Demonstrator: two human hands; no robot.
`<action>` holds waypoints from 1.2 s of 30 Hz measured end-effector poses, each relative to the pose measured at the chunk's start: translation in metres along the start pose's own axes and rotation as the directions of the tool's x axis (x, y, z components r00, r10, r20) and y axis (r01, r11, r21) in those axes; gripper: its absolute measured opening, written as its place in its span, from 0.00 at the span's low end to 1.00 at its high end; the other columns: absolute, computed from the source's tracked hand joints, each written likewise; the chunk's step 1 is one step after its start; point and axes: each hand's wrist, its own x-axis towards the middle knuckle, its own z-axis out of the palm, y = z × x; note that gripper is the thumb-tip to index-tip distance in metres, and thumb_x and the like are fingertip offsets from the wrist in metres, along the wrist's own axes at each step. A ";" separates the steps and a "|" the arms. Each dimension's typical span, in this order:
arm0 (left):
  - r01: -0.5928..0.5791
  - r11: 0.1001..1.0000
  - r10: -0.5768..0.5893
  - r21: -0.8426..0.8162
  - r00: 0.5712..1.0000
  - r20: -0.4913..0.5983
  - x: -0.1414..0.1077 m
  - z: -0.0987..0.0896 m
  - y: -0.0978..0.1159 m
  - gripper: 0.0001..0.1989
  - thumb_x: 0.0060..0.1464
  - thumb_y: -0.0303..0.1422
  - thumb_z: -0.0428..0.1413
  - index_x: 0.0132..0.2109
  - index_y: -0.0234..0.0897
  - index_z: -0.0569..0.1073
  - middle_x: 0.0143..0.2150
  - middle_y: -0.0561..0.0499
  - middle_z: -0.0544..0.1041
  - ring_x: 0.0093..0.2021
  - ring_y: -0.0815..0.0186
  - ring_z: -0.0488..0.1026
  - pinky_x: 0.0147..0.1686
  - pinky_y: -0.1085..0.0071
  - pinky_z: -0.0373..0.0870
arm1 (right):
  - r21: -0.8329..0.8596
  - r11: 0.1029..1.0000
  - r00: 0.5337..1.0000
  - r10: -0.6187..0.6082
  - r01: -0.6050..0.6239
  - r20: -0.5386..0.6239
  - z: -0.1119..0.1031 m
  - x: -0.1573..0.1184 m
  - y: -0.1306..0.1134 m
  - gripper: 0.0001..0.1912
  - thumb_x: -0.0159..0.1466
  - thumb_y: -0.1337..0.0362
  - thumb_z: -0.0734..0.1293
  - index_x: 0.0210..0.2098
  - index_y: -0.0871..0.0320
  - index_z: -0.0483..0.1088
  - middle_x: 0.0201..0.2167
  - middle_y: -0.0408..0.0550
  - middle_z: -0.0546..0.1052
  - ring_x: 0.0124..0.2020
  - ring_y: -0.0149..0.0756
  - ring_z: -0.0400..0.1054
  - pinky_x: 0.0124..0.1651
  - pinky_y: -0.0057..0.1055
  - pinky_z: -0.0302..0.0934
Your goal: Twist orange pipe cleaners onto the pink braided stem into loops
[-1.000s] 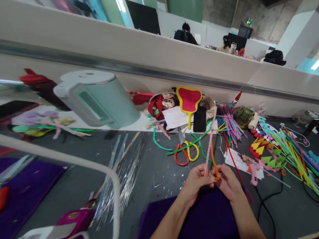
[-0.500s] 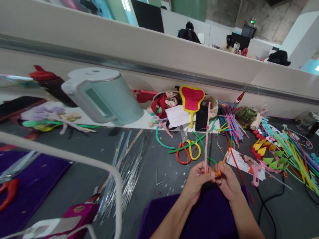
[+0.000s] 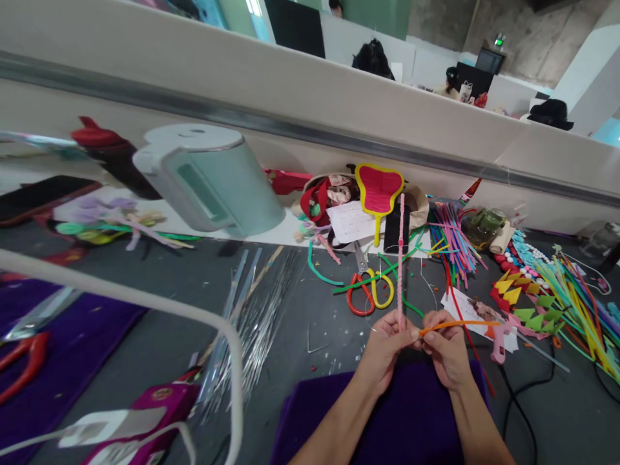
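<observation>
My left hand (image 3: 387,345) is closed around the lower end of a pink twisted pipe-cleaner stem (image 3: 400,278), which stands nearly upright above it. My right hand (image 3: 444,345) pinches an orange pipe cleaner (image 3: 465,323) against the base of that stem, close to my left fingertips. The orange one's free end points out to the right. A thin wire arches near my left hand. Both hands are over a dark purple cloth (image 3: 368,413). Beyond them lie scissors (image 3: 361,294) with one red and one yellow handle, and green pipe cleaners (image 3: 361,284) cross over them.
A pale green kettle (image 3: 232,181) stands at the back left. Silver wires (image 3: 259,329) lie left of my hands. On the right are a pink glue gun (image 3: 497,342), a pipe-cleaner bundle (image 3: 455,239) and a glass jar (image 3: 485,223). A white tube (image 3: 227,329) curves across the left.
The orange pipe cleaner's free end has swung from pointing up to lying rightward over my right hand. The pink stem stays upright in my left hand. The view has shifted slightly.
</observation>
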 end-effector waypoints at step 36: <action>0.126 0.991 -0.128 0.051 0.991 0.032 0.001 -0.007 0.011 0.16 0.35 0.26 0.66 0.24 0.35 0.63 0.20 0.56 0.73 0.17 0.73 0.69 0.22 0.76 0.68 | -0.292 0.953 0.991 -0.051 0.085 0.122 -0.020 0.001 -0.009 0.05 0.56 0.61 0.72 0.30 0.56 0.76 0.32 0.48 0.73 0.25 0.30 0.65 0.25 0.27 0.60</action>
